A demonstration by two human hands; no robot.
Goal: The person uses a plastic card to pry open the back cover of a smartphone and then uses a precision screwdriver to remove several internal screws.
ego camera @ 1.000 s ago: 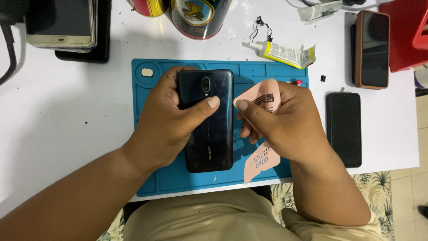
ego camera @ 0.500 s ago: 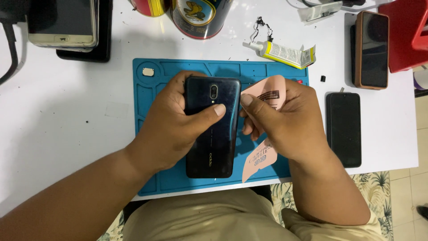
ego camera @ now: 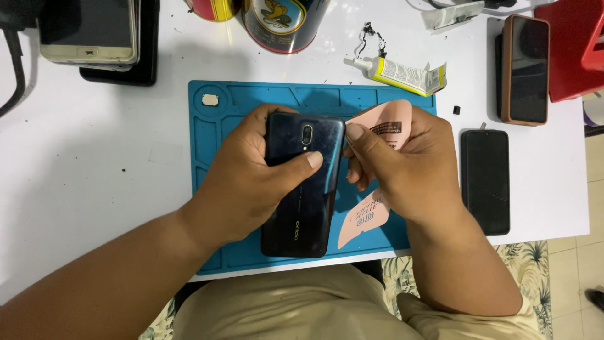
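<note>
Grip, left hand (ego camera: pixel 251 182): closed round the dark blue glossy smartphone (ego camera: pixel 302 189) — thumb laid across its back just below the camera, fingers wrapped behind the left edge.
Grip, right hand (ego camera: pixel 409 170): pinched shut on a thin pink flexible plastic card (ego camera: pixel 365 217), thumb tip pressed at the phone's upper right edge.
Phone: back side up, camera end away from the person, held over the blue silicone work mat (ego camera: pixel 214 157); lower end sticks out past the left palm toward the table's near edge.
Card vs phone: card runs along the phone's right side, touching or just beside the edge; can't tell if it sits in the seam. One end shows above the right hand, other end below it.
Mat: lies on the white table (ego camera: pixel 94 157), approx. centre.
Rt of mat: black phone (ego camera: pixel 486 181) face up, and a phone in a brown case (ego camera: pixel 525 69) farther back.
Behind mat: small yellow-and-white glue tube (ego camera: pixel 402 74), dark round tin (ego camera: pixel 286 22).
Far left: silver phone stacked on a black one (ego camera: pixel 91 31).
</note>
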